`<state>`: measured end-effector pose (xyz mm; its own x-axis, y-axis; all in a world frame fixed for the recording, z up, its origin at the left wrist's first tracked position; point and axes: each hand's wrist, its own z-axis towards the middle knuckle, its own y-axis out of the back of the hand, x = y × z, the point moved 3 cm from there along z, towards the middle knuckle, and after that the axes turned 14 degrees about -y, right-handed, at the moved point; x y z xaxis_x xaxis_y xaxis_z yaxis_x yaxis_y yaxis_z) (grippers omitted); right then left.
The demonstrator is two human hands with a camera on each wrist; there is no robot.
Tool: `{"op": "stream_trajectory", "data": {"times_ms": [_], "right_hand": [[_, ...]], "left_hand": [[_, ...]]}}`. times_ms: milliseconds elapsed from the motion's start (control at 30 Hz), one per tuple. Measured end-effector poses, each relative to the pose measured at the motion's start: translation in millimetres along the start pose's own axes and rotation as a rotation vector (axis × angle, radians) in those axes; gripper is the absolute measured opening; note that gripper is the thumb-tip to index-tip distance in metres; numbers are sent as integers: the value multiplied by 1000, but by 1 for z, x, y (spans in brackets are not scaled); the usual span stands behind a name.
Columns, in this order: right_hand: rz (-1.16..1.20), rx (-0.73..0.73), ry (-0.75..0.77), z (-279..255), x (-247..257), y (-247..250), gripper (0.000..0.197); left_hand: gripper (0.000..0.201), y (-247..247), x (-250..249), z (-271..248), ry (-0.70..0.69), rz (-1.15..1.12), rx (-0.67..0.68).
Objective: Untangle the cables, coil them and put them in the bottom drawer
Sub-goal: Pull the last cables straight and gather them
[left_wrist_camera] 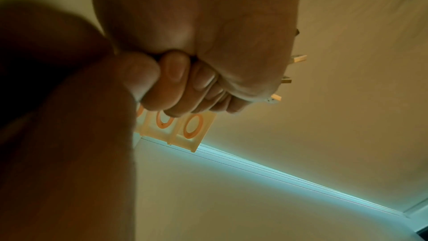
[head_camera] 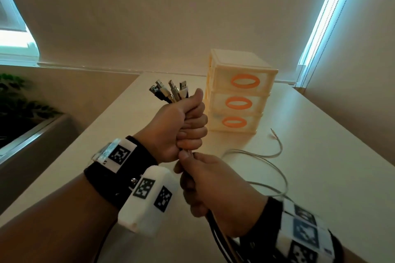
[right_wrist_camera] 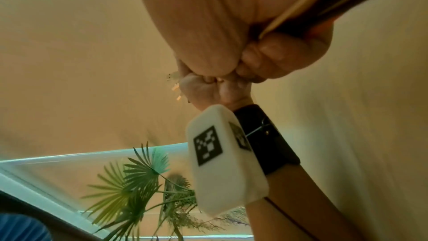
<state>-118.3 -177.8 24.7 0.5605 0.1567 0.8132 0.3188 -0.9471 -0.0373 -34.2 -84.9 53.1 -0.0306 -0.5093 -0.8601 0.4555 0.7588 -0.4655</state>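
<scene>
Left hand (head_camera: 183,126): fist closed round the bundle of cables (head_camera: 171,94), held up above the table (head_camera: 320,145), thumb on top, back of the hand facing left.
Right hand (head_camera: 215,192): directly under the left and touching it, fingers curled round the same bundle lower down, thumb pressed against the strands.
Plugs (head_camera: 170,88): several metal ends fanned out above the left fist, black, silver and white sleeves.
Lower strands: dark and pale cords leaving the bottom of the right fist toward the near edge of the head view; same cords seen close in the right wrist view (right_wrist_camera: 342,1).
Loose white cable (head_camera: 275,153): looping over the table right of the hands, its thin tip lying just right of the drawer unit's base.
Drawer unit (head_camera: 239,94): cream, three drawers stacked, each with an orange oval handle, all pushed in, standing on the table behind the hands.
Bottom drawer (head_camera: 235,123): closed, behind the left fist's knuckles.
Wristbands: black straps with white marker blocks on both wrists.
Plant (right_wrist_camera: 143,177): green fronds off the table's left side.
</scene>
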Motion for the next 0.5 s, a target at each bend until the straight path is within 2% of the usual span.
{"op": "stream_trajectory", "data": {"times_ms": [133,300,400,500], "right_hand": [[30,77,-64,-8,-2,5,34],[-209,-27,39,-16,2,15,26],[-204,-13,28,-13,7,16,24],[-203,-88,41,-6,0,12,31]], "left_hand": [[57,-4,4,-2,34,4,44],[56,-4,11,0,49,-37,62],[56,3,6,2,22,-78,25],[55,6,4,3,-1,-40,-33]]}}
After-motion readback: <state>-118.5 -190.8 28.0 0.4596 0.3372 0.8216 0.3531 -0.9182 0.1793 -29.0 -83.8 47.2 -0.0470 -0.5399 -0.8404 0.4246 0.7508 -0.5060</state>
